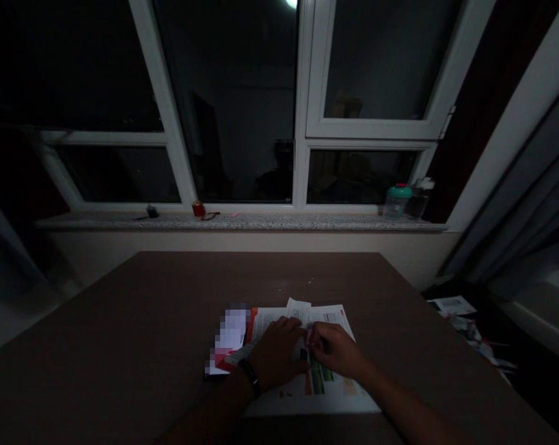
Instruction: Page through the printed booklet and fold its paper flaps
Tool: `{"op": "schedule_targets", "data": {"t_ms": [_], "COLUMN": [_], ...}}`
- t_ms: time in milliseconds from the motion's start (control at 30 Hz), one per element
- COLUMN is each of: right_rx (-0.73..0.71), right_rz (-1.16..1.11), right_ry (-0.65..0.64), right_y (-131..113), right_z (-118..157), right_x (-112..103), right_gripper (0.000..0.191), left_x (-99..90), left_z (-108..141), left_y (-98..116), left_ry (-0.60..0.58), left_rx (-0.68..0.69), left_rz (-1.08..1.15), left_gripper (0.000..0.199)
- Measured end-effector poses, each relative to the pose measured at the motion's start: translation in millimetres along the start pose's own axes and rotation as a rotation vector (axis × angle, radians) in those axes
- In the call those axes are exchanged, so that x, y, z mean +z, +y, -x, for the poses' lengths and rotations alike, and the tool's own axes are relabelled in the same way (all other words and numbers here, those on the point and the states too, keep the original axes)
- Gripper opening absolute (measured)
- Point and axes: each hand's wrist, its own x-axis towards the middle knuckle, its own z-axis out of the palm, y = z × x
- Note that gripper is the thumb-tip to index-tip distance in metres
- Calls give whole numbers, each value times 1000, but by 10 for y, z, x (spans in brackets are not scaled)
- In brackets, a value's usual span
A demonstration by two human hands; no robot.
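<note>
A printed booklet or magazine (pixel 326 405) lies open on the table, with text and green pictures on its pages. My left hand (pixel 277 352), a dark band (pixel 250 377) round its wrist, lies flat across the left page with the fingers stretched out. Close beside its fingertips, over the middle of the booklet, my right hand (pixel 337 349) is closed in a pinch. A small pinkish thing (pixel 309 337) shows at the right fingertips, too dark and small to name. Above the hands a narrow piece of paper (pixel 298 305) sticks out past the booklet's top edge.
A pixelated, bright-faced flat object (pixel 230 334) lies by the booklet's left edge on the brown table (pixel 122 346). Tiny white scraps (pixel 310 281) lie farther back. The windowsill (pixel 270 221) holds a red container (pixel 198 209) and a teal-lidded bottle (pixel 397 201). Papers (pixel 454 305) lie low at right.
</note>
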Motion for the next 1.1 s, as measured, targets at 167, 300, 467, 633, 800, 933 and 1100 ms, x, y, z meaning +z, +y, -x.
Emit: {"op": "schedule_targets", "data": {"t_ms": [167, 300, 467, 633, 800, 933, 1100], "right_rx": [-114, -112, -16, -95, -110, 10, 47], "right_rz": [13, 67, 114, 50, 40, 96, 75], "right_ry": [-112, -33, 65, -45, -53, 74, 73], "right_y": [-18, 31, 45, -17, 1, 44, 34], "right_z": [16, -30, -71, -14, -12, -68, -66], "right_x": [-4, 33, 37, -3, 15, 37, 22], "right_gripper": [20, 21, 18, 19, 19, 19, 17], "left_x": [-3, 0, 8, 27, 30, 26, 47], "left_z": [-7, -13, -10, -10, -14, -9, 5], "left_y": [5, -1, -3, -20, -22, -13, -45], "left_ry": [8, 0, 18, 10, 10, -4, -6], "left_rx": [14, 22, 24, 21, 20, 14, -4], "left_rz": [7, 6, 11, 13, 10, 6, 12], "left_gripper": [50, 48, 52, 50, 51, 52, 57]}}
